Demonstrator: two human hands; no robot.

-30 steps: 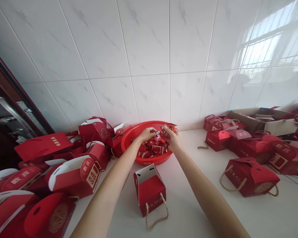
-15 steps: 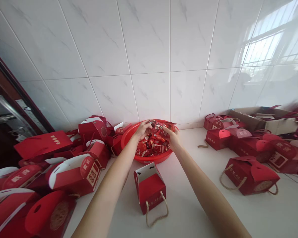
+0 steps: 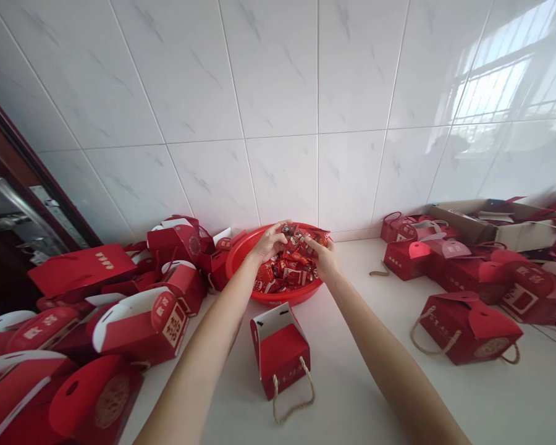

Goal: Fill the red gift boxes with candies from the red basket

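A red plastic basket (image 3: 241, 259) stands against the tiled wall, with many red-wrapped candies (image 3: 294, 275) inside. Over its back left part is my left hand (image 3: 271, 243), fingers curled around candy at their tips. My right hand (image 3: 323, 252) grips red candy packets (image 3: 317, 237) over the basket's right side, thumb on top. Nearer to me, between my forearms, a small red box (image 3: 283, 358) sits with its top open and white inner flap raised; its rope handle hangs at the front.
Several red gift boxes (image 3: 141, 327) crowd the left side. More boxes (image 3: 467, 324) are on the right, with an open cardboard carton (image 3: 523, 235) behind them. A short rope piece (image 3: 379, 272) lies right of the basket.
My left hand's fingers have lifted and spread slightly over the candies. My right hand has hardly moved and keeps its hold.
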